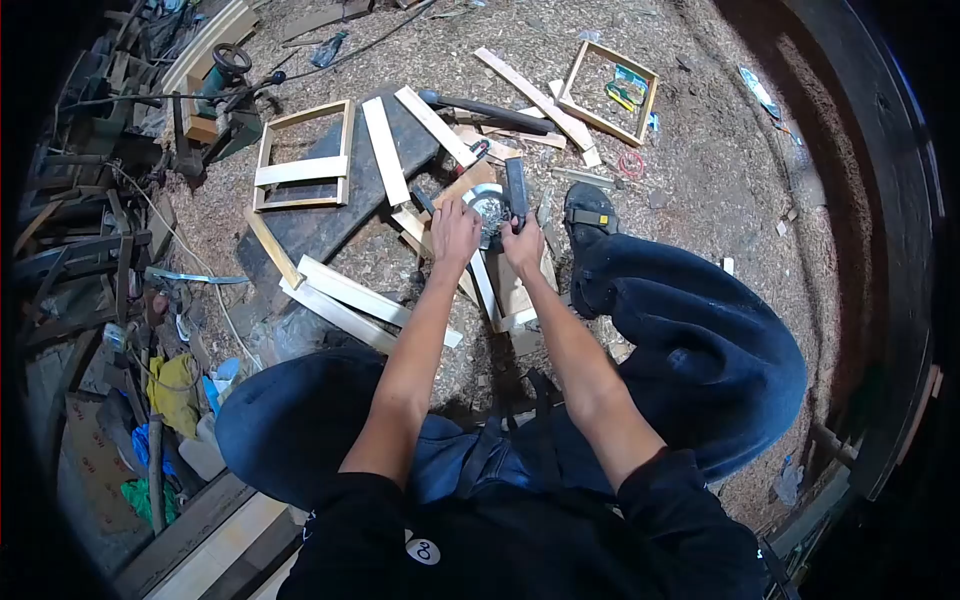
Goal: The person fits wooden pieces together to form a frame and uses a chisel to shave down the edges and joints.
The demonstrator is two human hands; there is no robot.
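Near the middle of the head view, a round metal bowl or tin (490,208) holds small dark pieces that look like nails. At its left edge is my left hand (455,230), fingers bent together; what they hold, if anything, is too small to tell. On the right side my right hand (523,245) has its fingers closed around the lower end of a dark, flat-sided tool (516,187), perhaps a hammer, which points away from me. Pale wooden strips (485,285) lie just below the bowl.
A wooden frame (348,165) with a cross slat rests on a dark board (335,225) at left. Another frame (652,100) lies at upper right. Loose slats (385,150) surround the hands. A green machine (215,80) stands upper left; a shoe (588,212) is right.
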